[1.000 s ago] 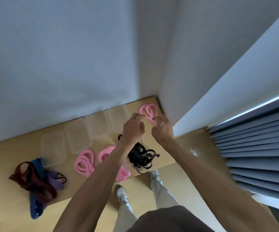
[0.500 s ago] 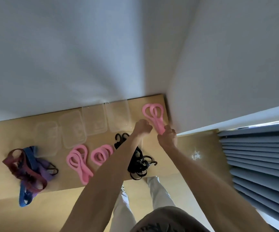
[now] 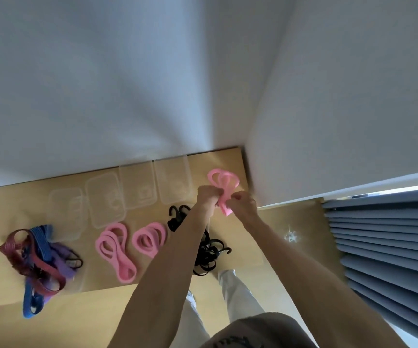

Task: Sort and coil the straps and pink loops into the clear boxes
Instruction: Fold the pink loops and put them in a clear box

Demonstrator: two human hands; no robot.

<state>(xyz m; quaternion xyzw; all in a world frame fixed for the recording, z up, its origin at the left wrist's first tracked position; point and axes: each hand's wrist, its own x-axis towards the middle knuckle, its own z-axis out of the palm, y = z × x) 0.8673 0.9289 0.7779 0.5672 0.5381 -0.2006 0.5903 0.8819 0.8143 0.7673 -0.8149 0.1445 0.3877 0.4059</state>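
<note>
Nearest, a tangle of black hooked straps lies at the front of the table, partly hidden behind the forearms, so how many there are cannot be told. Beyond it the left hand and right hand are curled tight round the lower end of a pink loop, held above the table's far right corner. It looks light, soft and limp; pinching it mid-length should let it fold. Farther left, four clear boxes stand in a row by the wall, their edges faint.
</note>
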